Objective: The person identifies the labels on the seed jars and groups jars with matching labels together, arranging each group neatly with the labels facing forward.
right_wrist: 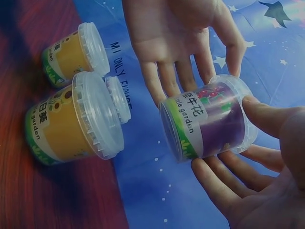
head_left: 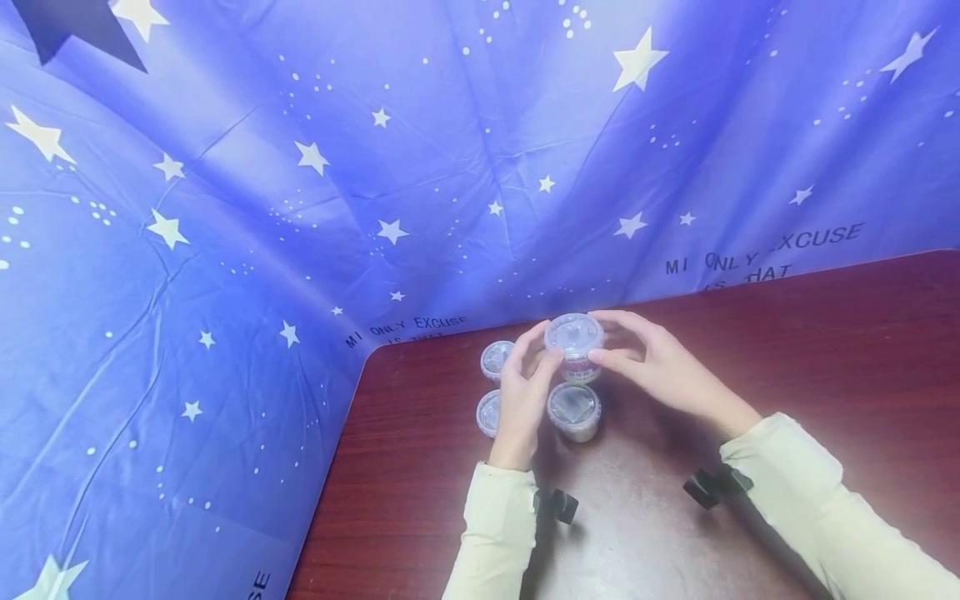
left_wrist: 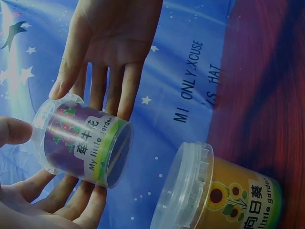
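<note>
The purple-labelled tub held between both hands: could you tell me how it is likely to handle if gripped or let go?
The purple-labelled tub looks like thin clear plastic, so probably light and slightly squeezable. Its smooth round wall may slip from the left hand and right hand; dropped sideways, it would likely roll.

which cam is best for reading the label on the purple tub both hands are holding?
Right wrist: the purple tub lies side-on, label large and unblocked. Left wrist shows the label too, smaller and angled. Head shows only its clear lid between left hand and right hand.
</note>
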A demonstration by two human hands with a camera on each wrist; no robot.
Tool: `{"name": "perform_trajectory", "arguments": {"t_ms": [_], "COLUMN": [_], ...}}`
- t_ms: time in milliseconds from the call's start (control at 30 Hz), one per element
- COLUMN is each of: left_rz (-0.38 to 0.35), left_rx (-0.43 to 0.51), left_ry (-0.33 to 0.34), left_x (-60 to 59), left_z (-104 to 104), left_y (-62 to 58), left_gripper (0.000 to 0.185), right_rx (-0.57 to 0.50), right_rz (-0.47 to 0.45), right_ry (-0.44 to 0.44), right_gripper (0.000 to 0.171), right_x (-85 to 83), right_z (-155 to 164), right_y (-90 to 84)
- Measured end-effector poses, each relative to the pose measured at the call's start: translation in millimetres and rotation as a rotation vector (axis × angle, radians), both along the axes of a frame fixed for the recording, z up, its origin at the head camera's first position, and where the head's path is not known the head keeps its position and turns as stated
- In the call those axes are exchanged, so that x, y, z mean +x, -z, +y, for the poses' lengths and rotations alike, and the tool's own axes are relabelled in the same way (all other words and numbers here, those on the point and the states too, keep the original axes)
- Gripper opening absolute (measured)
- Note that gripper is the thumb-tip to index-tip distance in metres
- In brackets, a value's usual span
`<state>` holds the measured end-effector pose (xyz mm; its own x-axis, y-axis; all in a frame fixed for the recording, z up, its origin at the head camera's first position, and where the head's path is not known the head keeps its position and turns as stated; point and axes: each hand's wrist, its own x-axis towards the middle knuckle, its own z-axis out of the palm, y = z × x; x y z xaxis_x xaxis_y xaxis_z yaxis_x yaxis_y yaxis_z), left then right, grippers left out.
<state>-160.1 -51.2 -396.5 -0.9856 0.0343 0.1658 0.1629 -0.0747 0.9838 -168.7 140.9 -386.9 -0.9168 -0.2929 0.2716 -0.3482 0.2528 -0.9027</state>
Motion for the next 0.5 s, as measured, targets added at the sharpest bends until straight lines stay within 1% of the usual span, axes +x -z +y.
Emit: {"name": "perform_trajectory", "arguments": {"t_ms": [133,267,500], "left_rz": [-0.012,-0.015,-0.021], "left_rx": [0.007,0.005,-0.035], "left_ry": [-0.013,-0.025,-0.080], "left_x": [-3.8,-7.0,-11.8], "left_z": [-0.1,0.9,4.3], "left_y": [3.6,7.7,15.8], "left_gripper": [0.044,0.044,0.045], "right_rx": [-0.001,-0.003,0.006], "right_rz": [0.015,0.011,0.024], "right_ry": [0.002,0.004,0.010], "right_gripper": [0.054,0.055,0.052], "right_x": [-4.5,-8.0,-16.4], "right_z": [-2.6,-4.2,-5.7], "right_y": [4.2,8.0,14.2]}}
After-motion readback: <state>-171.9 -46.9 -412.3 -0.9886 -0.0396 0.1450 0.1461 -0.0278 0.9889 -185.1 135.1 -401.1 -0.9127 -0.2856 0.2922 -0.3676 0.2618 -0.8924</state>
